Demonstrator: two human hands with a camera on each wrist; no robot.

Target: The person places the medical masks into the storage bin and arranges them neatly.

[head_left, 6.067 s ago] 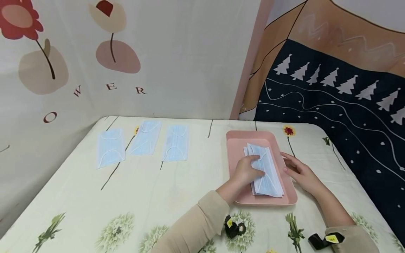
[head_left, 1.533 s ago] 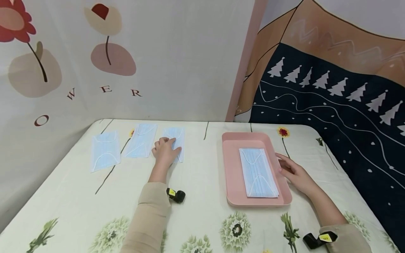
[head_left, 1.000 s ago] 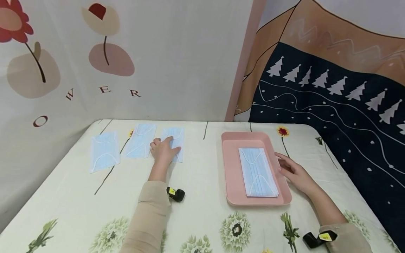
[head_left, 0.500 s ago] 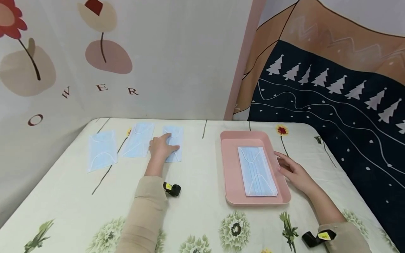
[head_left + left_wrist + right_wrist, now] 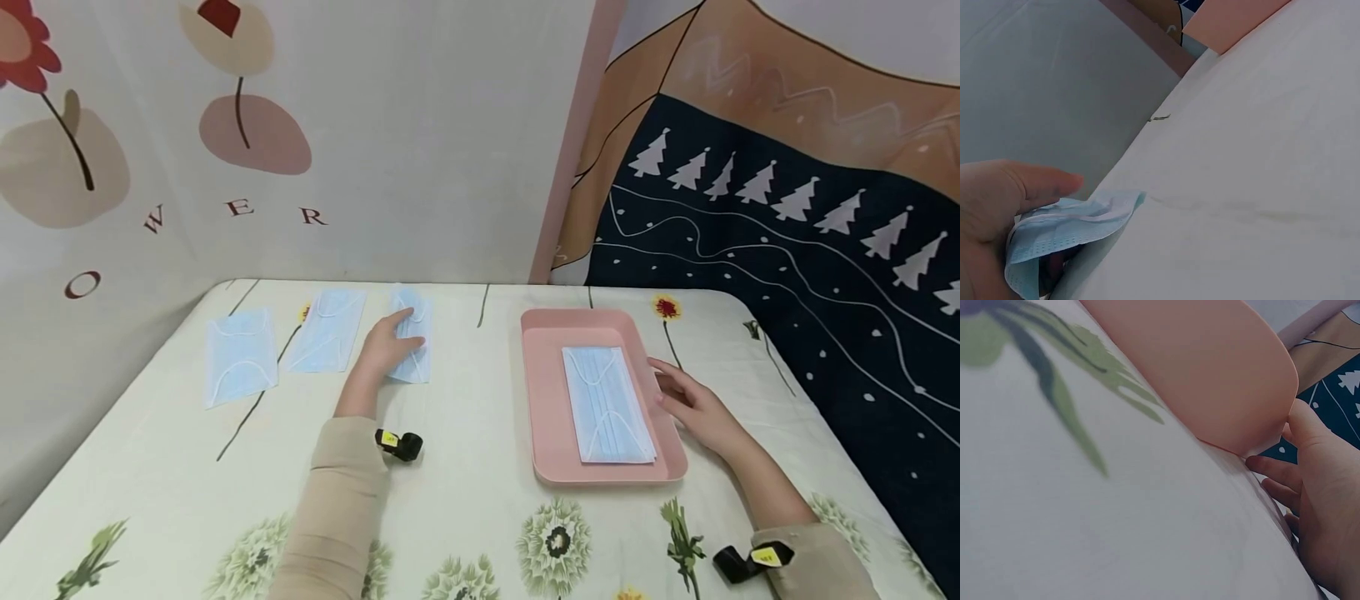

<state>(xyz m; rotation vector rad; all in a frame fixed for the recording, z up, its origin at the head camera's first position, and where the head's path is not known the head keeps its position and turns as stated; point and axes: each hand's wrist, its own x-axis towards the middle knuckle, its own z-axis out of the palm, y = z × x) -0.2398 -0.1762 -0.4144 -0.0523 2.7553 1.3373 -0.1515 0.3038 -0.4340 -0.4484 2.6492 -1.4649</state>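
Mask [image 5: 411, 346]: far side of tabletop [image 5: 465, 433], edge pinched by left hand [image 5: 386, 346]. Right hand [image 5: 693, 408]: fingers relaxed, holding nothing, touching pink tray [image 5: 543, 400].

Left hand [image 5: 390, 346], formerly at the tray [image 5: 542, 392] pressing its masks, has crossed to the third mask [image 5: 413, 342] of the table row; from lying flat on it, the fingers now pinch and lift its edge.
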